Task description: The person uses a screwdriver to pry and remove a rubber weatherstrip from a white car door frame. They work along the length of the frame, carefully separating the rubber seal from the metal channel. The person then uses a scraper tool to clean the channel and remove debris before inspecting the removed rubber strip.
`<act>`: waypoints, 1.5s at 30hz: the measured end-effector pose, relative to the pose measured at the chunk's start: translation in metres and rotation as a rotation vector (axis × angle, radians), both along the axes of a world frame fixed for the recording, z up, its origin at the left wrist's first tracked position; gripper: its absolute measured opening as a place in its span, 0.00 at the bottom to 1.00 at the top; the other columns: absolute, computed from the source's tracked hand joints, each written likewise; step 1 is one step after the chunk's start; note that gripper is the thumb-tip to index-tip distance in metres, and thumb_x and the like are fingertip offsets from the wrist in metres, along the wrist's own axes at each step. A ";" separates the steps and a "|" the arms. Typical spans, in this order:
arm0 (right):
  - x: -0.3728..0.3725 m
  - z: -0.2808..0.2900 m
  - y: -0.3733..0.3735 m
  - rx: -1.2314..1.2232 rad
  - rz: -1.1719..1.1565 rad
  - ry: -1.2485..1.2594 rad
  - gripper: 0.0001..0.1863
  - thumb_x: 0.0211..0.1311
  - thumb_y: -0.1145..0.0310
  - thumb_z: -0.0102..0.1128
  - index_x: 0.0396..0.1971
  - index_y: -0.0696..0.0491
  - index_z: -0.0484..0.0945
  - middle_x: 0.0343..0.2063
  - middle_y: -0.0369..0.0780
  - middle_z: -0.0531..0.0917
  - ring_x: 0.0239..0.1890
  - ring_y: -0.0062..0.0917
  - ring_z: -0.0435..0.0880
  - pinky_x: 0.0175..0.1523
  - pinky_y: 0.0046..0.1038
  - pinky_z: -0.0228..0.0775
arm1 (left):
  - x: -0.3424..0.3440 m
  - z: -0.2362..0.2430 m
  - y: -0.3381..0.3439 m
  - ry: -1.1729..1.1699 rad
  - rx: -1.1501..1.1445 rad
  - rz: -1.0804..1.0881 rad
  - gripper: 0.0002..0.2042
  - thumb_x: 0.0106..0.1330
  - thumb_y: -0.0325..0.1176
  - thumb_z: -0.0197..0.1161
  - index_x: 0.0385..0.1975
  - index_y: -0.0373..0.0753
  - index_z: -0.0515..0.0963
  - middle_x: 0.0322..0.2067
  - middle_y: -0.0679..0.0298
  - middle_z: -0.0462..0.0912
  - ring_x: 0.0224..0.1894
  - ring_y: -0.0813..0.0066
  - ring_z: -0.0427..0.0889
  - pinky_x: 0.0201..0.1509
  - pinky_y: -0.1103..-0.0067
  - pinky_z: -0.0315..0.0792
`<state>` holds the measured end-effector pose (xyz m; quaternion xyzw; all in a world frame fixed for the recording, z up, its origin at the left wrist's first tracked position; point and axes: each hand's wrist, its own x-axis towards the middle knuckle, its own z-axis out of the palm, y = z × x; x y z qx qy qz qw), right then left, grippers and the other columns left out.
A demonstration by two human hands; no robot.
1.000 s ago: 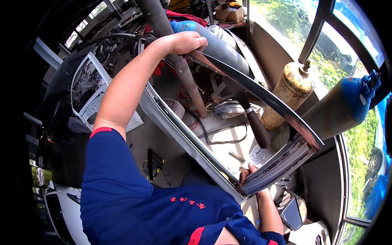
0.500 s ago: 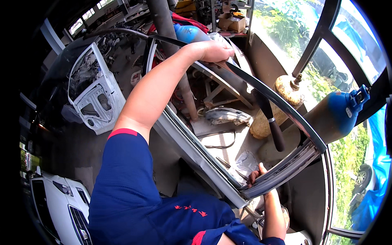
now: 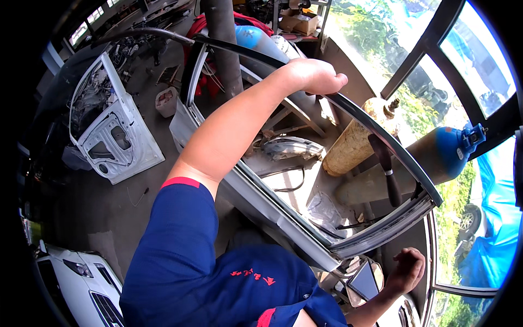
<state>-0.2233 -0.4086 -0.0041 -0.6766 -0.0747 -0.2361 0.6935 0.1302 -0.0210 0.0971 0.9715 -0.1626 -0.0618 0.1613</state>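
A silver-grey car door (image 3: 272, 218) stands tilted in front of me, its window opening edged with dark trim (image 3: 364, 115). My left hand (image 3: 318, 77) is closed over the trim along the upper side of the window frame; most of its fingers are hidden behind the wrist and palm. My right hand (image 3: 408, 270) is in the air beside the frame's lower right corner, apart from it. Its fingers are loosely bent, partly in shadow, and I see nothing in them. Within the window opening shows a dark rod-like thing with a pale ring (image 3: 389, 173).
Beyond the door lean a rusty, pale gas cylinder (image 3: 357, 136) and a blue-topped one (image 3: 444, 155), beside the windows. To the left stands a bare white door shell (image 3: 128, 150) on the floor. A white car (image 3: 81, 283) is at lower left, a grey post (image 3: 222, 49) at the back.
My right hand has let go of the frame's lower corner and moved right, away from it. My left hand has shifted right along the upper trim. The view has swung slightly.
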 end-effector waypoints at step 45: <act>0.099 0.025 0.097 -0.691 -0.252 0.014 0.33 0.61 0.69 0.69 0.66 0.60 0.68 0.57 0.54 0.73 0.53 0.41 0.81 0.52 0.34 0.79 | 0.010 0.017 0.013 0.023 -0.161 -0.244 0.25 0.80 0.45 0.42 0.30 0.29 0.77 0.26 0.59 0.78 0.33 0.68 0.74 0.46 0.73 0.71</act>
